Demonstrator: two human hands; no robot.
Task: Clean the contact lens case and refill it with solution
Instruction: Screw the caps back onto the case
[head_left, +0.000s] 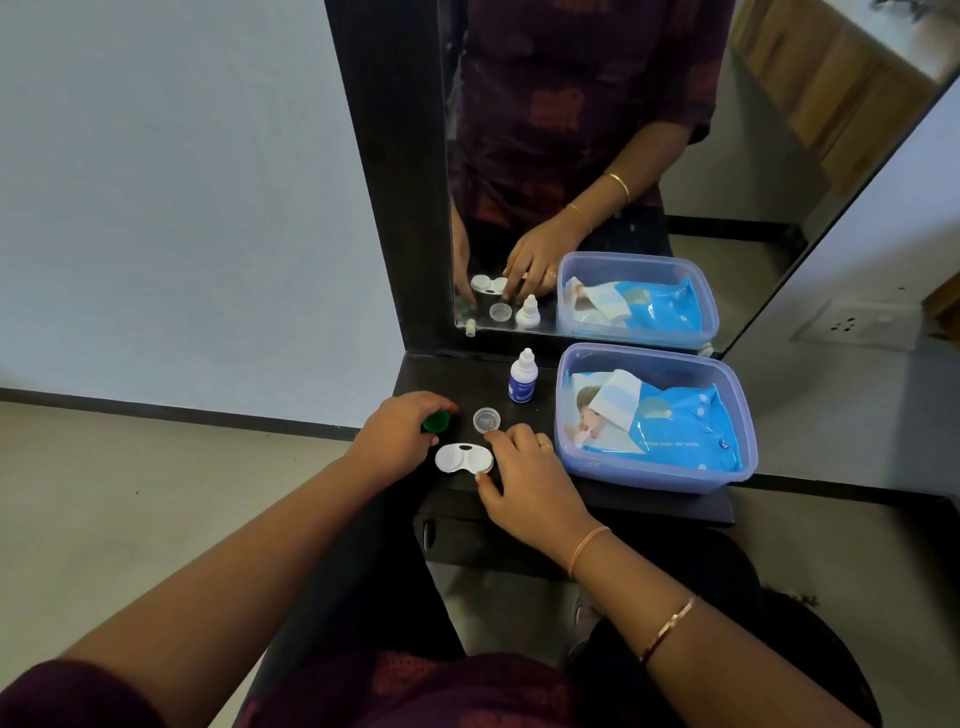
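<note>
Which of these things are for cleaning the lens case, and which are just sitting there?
For the job: lens case pinched by the right hand, green cap in the left hand, clear cap, solution bottle, maybe the wipes pack.
Just sitting there: plastic tub, mirror, wall socket.

Pale blue wall (182, 208), beige floor (130, 493) edged by dark skirting (182, 410), tall dark-framed mirror (753, 171) above dark shelf (649, 506), white socket plate (852, 325) at right, soft even light.
</note>
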